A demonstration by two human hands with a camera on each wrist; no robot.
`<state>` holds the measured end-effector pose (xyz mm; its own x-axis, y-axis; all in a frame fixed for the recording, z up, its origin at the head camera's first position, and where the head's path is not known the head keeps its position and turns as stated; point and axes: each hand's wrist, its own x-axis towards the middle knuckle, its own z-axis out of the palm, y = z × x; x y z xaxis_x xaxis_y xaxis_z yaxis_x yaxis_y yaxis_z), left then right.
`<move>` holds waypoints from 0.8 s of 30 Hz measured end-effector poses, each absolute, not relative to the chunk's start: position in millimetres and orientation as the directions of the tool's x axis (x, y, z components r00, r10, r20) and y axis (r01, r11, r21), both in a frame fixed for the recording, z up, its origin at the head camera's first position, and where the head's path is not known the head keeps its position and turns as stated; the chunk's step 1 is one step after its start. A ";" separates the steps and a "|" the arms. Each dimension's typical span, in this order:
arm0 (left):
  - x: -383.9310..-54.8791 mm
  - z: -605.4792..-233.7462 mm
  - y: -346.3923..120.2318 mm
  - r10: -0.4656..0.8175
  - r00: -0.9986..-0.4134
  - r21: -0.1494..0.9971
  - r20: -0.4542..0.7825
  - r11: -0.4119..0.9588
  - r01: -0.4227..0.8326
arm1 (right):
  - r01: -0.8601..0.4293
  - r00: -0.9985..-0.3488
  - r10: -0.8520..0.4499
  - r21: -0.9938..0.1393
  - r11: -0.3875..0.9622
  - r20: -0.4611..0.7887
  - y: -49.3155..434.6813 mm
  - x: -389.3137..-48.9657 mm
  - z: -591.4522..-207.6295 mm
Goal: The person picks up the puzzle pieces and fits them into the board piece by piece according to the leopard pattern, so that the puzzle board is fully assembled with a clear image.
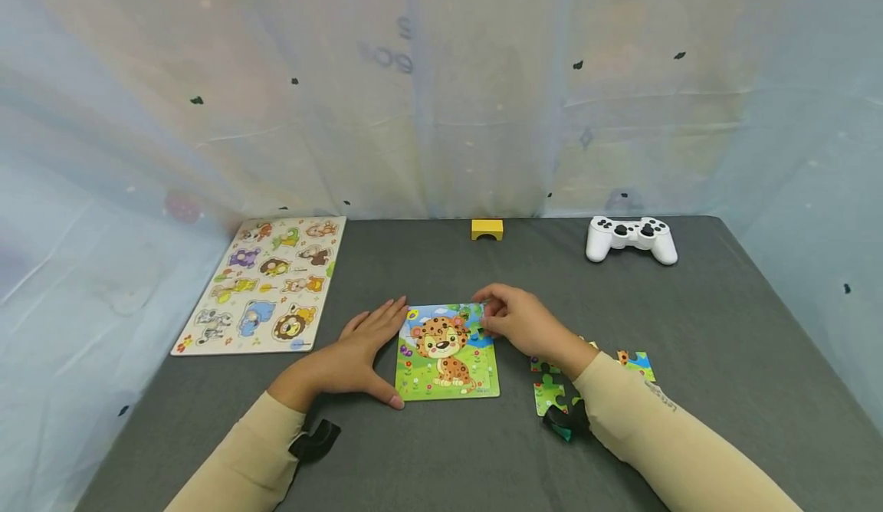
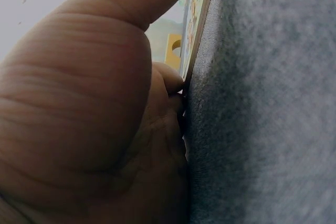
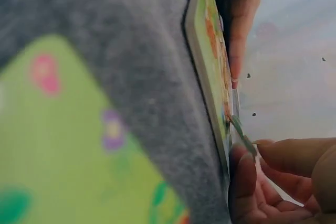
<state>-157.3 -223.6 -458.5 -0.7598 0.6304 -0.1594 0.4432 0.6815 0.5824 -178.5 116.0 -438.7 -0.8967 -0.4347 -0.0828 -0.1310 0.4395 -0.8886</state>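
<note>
A square leopard jigsaw puzzle [image 1: 422, 378] lies flat on the grey table. My left hand [image 1: 359, 355] rests along its left side, fingers stretched out, with fingertips at the upper left corner and thumb at the lower left. At the upper right corner, my right hand [image 1: 520, 322] pinches a thin puzzle piece [image 3: 244, 139] between thumb and fingers. That piece is tilted in the right wrist view, one end right at the picture's surface. Loose puzzle pieces [image 1: 548, 395] lie under and beside the right forearm, which hides some of them.
A wooden animal puzzle board [image 1: 265, 290] lies at the left. Along the back edge are a yellow arch block [image 1: 487, 228] and a white game controller [image 1: 631, 239]. Another loose piece [image 1: 640, 364] sits just beyond the right sleeve. Pale sheeting surrounds the table's back and sides.
</note>
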 end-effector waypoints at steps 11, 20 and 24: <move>-157.3 -459.0 -223.4 0.634 -0.757 0.590 -0.159 0.675 0.442 | -0.512 -0.809 -0.586 -0.547 0.662 0.048 113.2 -160.5 -435.0; -156.9 -458.8 -222.7 0.636 -0.757 0.593 -0.152 0.671 0.445 | -0.630 -0.734 -0.668 -0.243 0.737 -0.122 108.6 -144.7 -432.4; -156.1 -457.0 -221.9 0.644 -0.751 0.595 -0.144 0.663 0.455 | -0.614 -0.756 -0.639 -0.184 0.768 -0.144 102.4 -138.7 -431.4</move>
